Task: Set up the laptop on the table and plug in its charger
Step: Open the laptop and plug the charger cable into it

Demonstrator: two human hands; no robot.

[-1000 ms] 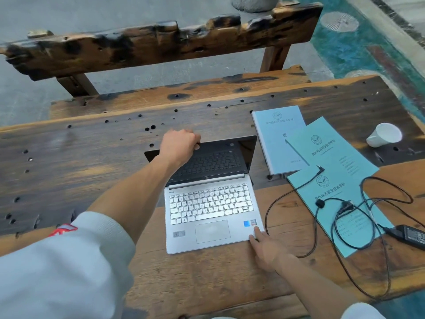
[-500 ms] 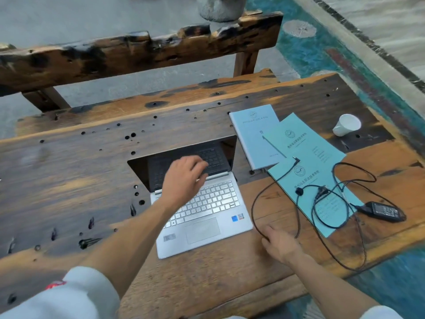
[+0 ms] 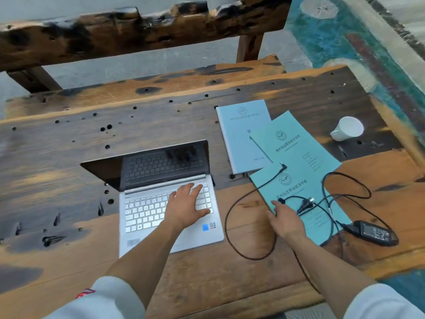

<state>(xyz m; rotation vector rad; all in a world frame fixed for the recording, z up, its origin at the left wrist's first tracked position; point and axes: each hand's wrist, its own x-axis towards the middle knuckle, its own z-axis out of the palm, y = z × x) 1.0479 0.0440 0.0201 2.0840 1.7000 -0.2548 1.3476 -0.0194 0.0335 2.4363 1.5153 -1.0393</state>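
A silver laptop [image 3: 161,203] lies open on the wooden table [image 3: 69,157], its dark screen tilted far back. My left hand [image 3: 187,207] rests flat on the right side of the keyboard, fingers spread. The black charger brick [image 3: 373,232] lies at the right, its cable [image 3: 230,226] looped across the table and over the teal booklets. The cable's plug tip [image 3: 283,167] lies loose on a booklet, apart from the laptop. My right hand [image 3: 286,221] hovers over the cable by the booklet's edge, fingers loosely apart, holding nothing that I can see.
Two teal booklets [image 3: 299,157] and a pale blue one [image 3: 241,134] lie right of the laptop. A white paper cup [image 3: 347,128] lies tipped at the far right. A rough wooden bench back [image 3: 138,31] stands beyond the table. Teal floor lies to the right.
My left hand left the screen's top edge and came down onto the keyboard. My right hand left the laptop's front corner and moved right to the cable. The screen now leans further back.
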